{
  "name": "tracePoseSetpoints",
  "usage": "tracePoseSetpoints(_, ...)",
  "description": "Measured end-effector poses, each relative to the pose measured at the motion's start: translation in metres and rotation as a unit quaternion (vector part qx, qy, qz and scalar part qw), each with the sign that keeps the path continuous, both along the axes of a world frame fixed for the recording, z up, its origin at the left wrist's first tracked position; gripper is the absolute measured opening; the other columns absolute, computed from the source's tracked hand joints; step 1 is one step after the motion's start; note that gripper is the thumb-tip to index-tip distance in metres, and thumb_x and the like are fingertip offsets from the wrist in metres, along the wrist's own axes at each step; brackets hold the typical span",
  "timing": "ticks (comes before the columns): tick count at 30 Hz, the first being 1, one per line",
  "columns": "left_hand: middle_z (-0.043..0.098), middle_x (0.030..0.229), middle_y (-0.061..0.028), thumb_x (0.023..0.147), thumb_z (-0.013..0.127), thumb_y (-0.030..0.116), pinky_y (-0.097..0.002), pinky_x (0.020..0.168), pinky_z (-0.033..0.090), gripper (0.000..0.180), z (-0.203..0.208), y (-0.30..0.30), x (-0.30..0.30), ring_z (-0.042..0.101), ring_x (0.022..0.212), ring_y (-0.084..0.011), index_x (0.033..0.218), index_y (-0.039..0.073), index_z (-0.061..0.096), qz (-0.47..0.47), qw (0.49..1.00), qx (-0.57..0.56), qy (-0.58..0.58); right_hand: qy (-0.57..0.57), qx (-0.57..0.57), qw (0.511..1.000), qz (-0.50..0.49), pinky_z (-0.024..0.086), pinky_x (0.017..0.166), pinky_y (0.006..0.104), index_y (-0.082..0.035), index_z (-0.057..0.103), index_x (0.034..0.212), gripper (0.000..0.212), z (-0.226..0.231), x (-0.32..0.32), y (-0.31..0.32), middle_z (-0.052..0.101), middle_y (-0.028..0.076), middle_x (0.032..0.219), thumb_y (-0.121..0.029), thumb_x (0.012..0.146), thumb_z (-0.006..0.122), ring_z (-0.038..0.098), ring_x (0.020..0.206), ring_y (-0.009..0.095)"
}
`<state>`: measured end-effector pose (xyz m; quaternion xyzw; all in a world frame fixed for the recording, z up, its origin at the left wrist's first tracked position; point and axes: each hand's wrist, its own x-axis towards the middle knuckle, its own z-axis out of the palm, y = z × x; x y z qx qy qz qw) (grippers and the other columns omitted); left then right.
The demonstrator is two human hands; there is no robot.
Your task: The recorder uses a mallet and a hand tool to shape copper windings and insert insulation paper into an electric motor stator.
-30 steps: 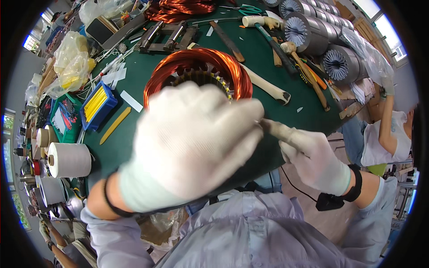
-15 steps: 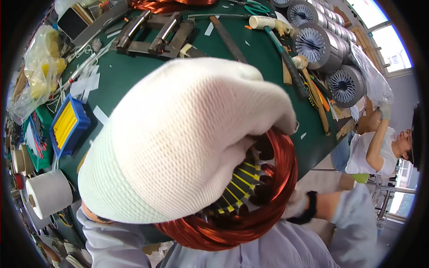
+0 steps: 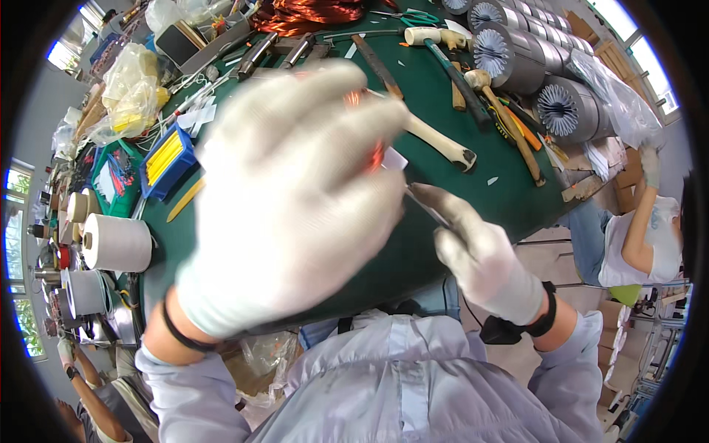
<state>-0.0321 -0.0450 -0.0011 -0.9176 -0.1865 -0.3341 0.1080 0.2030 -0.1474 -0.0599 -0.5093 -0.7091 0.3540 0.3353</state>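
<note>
Large and smeared by motion, my left hand (image 3: pixel 295 192) in a white knit glove fills the middle of the view. Copper wire (image 3: pixel 376 156) shows between its fingers; whatever lies behind the hand is hidden, so its grip is unclear. To its right, my gloved right hand (image 3: pixel 491 266) is closed, thumb and fingers pinching a thin, flat grey strip (image 3: pixel 430 205) whose kind I cannot make out. A small white slip (image 3: pixel 394 159) shows beside the left fingers. Beyond them, a pale handle with a dark end (image 3: pixel 443 144) lies on the green table (image 3: pixel 509 203).
Hammers and a mallet (image 3: pixel 509 125) lie at the far right by several slotted metal cores (image 3: pixel 565 111). Copper coils (image 3: pixel 306 15) sit at the back. Leftward are a blue tray of yellow strips (image 3: pixel 166 162) and a white thread spool (image 3: pixel 118 242). Other people work at both sides.
The wound copper ring with a slotted core, earlier beneath my left hand near my body, is no longer plainly visible. My right hand has come up into view with the thin strip.
</note>
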Motion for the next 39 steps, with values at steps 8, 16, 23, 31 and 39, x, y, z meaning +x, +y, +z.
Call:
tracePoseSetpoints(8,0.068,0.13,-0.0017,0.066,0.082,0.024,-0.0589,0.109,0.034,0.019,-0.048,-0.026,0.03,0.054,0.13,-0.0348,0.082,0.017,0.074,0.183,0.981,0.056,-0.032,0.028,-0.122,0.989,-0.073,0.049,0.069,0.026,0.003,0.056,0.142,0.044,0.005,0.039,-0.068,0.067,0.01,0.095,0.006,0.1,0.043,0.053,0.071,0.01)
tracePoseSetpoints(16,0.07,0.129,-0.0012,0.065,0.082,0.025,-0.0544,0.114,0.037,0.023,-0.047,-0.026,-0.063,0.053,0.132,-0.0334,0.087,0.031,0.076,0.078,0.995,0.045,0.037,0.062,-0.183,0.977,-0.087,0.047,0.064,0.0245,0.007,0.055,0.143,0.044,0.007,0.04,-0.102,0.055,0.001,0.074,0.007,0.101,0.042,0.051,0.065,0.007)
tracePoseSetpoints(23,0.069,0.13,-0.0042,0.063,0.084,0.019,-0.0518,0.108,0.043,0.031,-0.053,-0.026,-0.074,0.059,0.124,-0.0328,0.092,0.022,0.074,0.072,0.987,0.139,0.025,0.096,-0.154,0.983,-0.013,0.046,0.066,0.0231,0.004,0.057,0.142,0.046,0.014,0.02,-0.074,0.061,0.002,0.086,0.01,0.099,0.043,0.051,0.071,0.005)
tracePoseSetpoints(31,0.067,0.13,-0.009,0.056,0.088,0.013,-0.0472,0.104,0.047,0.038,-0.042,-0.015,-0.066,0.06,0.124,-0.0365,0.091,0.015,0.075,0.057,0.992,-0.111,0.023,0.065,-0.159,0.984,-0.036,0.045,0.066,0.0218,0.004,0.058,0.142,0.046,0.009,0.02,-0.08,0.061,0.003,0.087,0.01,0.099,0.043,0.05,0.07,0.006)
tracePoseSetpoints(39,0.065,0.128,-0.0139,0.058,0.089,0.01,-0.0484,0.106,0.045,0.035,-0.046,-0.034,-0.048,0.057,0.125,-0.0363,0.091,0.013,0.078,0.114,0.991,-0.043,0.048,-0.072,-0.025,0.997,0.003,0.049,0.067,0.0268,0.003,0.06,0.14,0.047,0.024,0.016,-0.05,0.068,0.008,0.089,0.008,0.096,0.043,0.059,0.069,0.01)
